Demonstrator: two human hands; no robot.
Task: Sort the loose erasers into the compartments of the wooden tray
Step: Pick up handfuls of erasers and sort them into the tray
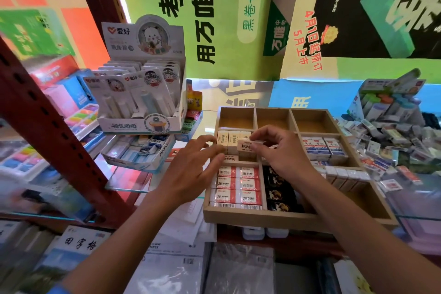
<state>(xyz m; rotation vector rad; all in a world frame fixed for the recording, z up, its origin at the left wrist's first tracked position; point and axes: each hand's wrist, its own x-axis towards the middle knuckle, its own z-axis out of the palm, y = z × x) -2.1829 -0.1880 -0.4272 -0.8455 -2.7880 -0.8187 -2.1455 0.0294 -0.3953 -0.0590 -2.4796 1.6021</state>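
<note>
Wooden tray (257,218) sits on the shop counter, divided into three rows of compartments. Back row bare. Middle-left compartment holds a row of cream erasers (228,141) standing on end. Front-left is packed with red-and-white erasers (236,185); a dark-wrapped sort lies beside them.

Right hand (280,154) pinches one cream eraser (248,144) between thumb and fingertips, held tilted just above the standing row. Left hand (191,169) has its fingers spread and fairly straight, tips reaching against the left end of that row; whether they press it I cannot tell.

Step in hand, as I judge it: seating this eraser among its like. To do it well, turn it upright to match the neighbours' labels, steady the row with the left fingertips so none topples, then lower it into the gap at the row's right end rather than dropping it.

Loose erasers (391,143) lie heaped to the right of the tray, so much sorting remains.
</note>
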